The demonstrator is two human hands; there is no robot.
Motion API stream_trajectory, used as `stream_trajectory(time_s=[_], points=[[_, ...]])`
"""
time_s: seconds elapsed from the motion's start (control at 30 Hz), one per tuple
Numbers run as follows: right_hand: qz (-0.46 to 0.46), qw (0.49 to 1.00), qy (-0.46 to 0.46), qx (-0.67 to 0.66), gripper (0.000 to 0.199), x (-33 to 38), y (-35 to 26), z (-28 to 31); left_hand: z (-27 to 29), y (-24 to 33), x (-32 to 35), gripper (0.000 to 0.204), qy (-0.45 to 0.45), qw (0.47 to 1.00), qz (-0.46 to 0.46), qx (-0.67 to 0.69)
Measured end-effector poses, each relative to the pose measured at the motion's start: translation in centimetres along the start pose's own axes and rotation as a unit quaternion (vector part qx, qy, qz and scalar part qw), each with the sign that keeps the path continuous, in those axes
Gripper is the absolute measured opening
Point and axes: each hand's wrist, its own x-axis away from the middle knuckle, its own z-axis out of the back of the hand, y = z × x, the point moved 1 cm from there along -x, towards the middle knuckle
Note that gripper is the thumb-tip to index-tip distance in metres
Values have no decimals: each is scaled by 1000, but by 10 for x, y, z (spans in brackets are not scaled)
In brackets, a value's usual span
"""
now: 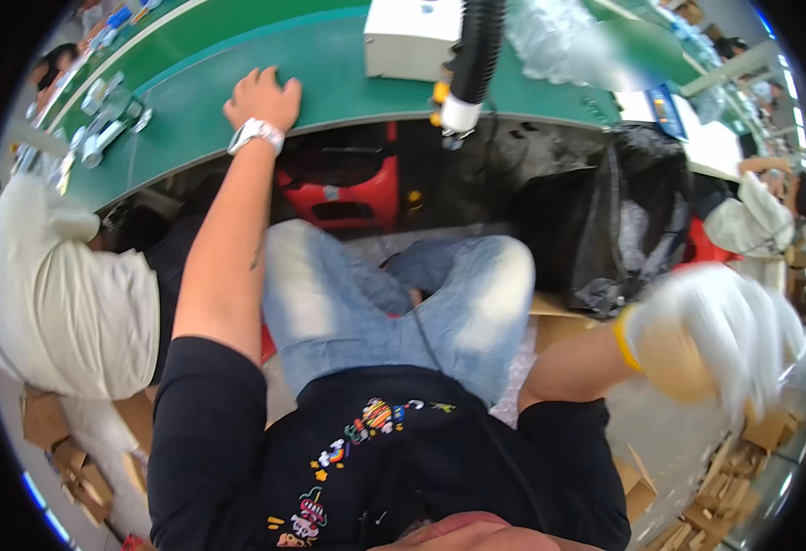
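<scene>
Nearest the camera: the person's own black shirt [375, 459] with a colourful print down the front, filling the lower middle. Above it, light blue jeans [394, 303], knees bent, seated.

Left hand [263, 96]: bare, arm stretched up and forward, palm down flat on the edge of the green work surface [329, 73]. Fingers are spread a little and hold nothing. A white wristwatch [256, 133] sits on that wrist.

Right hand [697, 331]: out to the right side, low, well apart from the bench. It wears a glove with a white back, tan palm and yellow cuff. Heavy motion blur; can't tell whether the fingers are spread or closed, or whether anything is in them. It hangs above cardboard boxes [715, 496] on the floor and just right of a black plastic bag [623, 220].

On the green surface: a white box-shaped unit [412, 37] at top centre, well right of the left hand, and a black corrugated hose [472, 55] with a white and yellow end hanging just in front of it. Small metal parts [104, 124] lie scattered far left on the surface. Under the bench edge sits a red item [343, 188], partly hidden, kind unclear.

Other people: one in a white shirt [54, 285] close on the left, another in white [752, 216] at far right. More cardboard [63, 441] lies on the floor at lower left.
</scene>
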Motion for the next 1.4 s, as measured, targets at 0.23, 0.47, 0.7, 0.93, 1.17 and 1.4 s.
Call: stream_trajectory(time_s=[0.23,0.47,0.7,0.93,1.17,1.4], points=[[-121,816,237,513,46,38,-58,69,6,-16,3,59,-6,999,17,-28],[-145,554,472,671,41,107,-128,117,3,-10,1,59,-7,1000,14,-23],[-506,-90,281,811,52,292,-164,97,0,-17,-3,57,-10,999,0,-45],[-505,-112,301,801,47,286,-160,98,2,-10,-3,56,-41,998,18,-46],[-568,-115,289,762,44,268,-152,113,2,-19,0,56,-30,998,16,-52],[-598,-109,312,730,46,275,-182,123,6,-9,1,56,-25,998,19,-49]])
